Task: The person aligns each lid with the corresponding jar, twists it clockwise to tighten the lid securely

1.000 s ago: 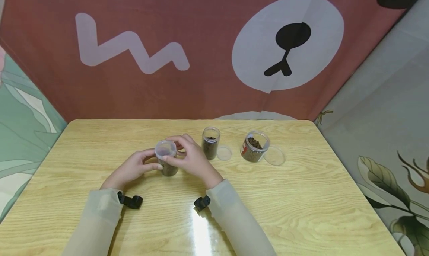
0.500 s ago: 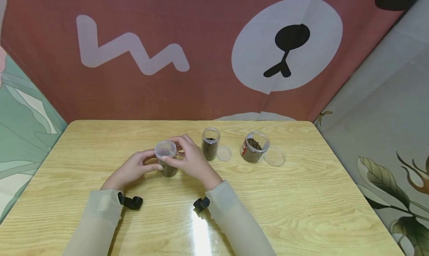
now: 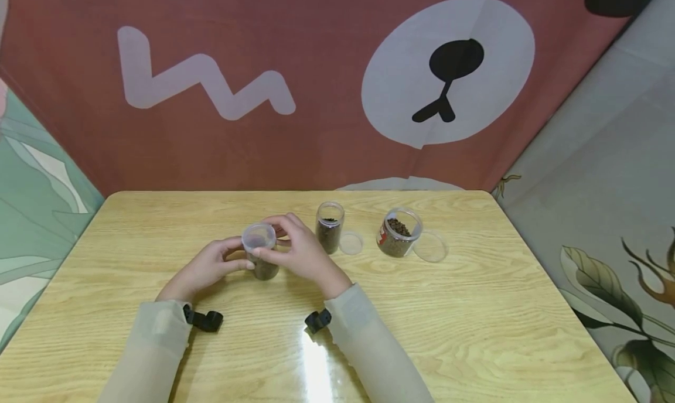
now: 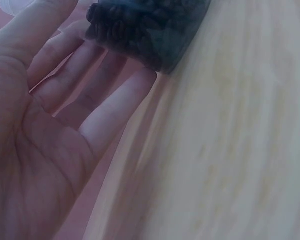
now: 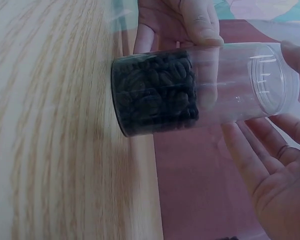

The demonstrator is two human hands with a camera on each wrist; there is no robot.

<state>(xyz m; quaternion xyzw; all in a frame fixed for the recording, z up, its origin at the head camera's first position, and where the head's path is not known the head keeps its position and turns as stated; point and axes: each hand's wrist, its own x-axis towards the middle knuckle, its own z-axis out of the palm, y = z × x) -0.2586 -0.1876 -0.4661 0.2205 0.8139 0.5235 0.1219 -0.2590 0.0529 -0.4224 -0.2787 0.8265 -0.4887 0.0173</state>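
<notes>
A clear plastic jar (image 3: 265, 270) of dark beans, which look like coffee beans, stands upright on the table, left of the middle. A translucent lid (image 3: 259, 235) covers its mouth. My left hand (image 3: 210, 266) holds the jar's body from the left, thumb in front and fingers behind. From the right, my right hand (image 3: 302, 248) pinches the lid's rim, thumb in front. In the right wrist view the beans (image 5: 157, 92) fill about the lower half of the jar. Only the jar's bean-filled bottom (image 4: 145, 30) shows in the left wrist view, by the fingertips.
Right of my right hand stands an uncovered jar of dark grains (image 3: 329, 233), with a small round lid (image 3: 351, 243) beside it. Further right is a wider uncovered jar of brown bits (image 3: 399, 236), its clear lid (image 3: 431, 248) lying alongside. A printed curtain (image 3: 316, 151) hangs behind the table.
Both hands stay at the jar and its lid, with the right thumb shifting very slightly left along the rim. The head view has tilted a touch, so everything sits slightly lower.
</notes>
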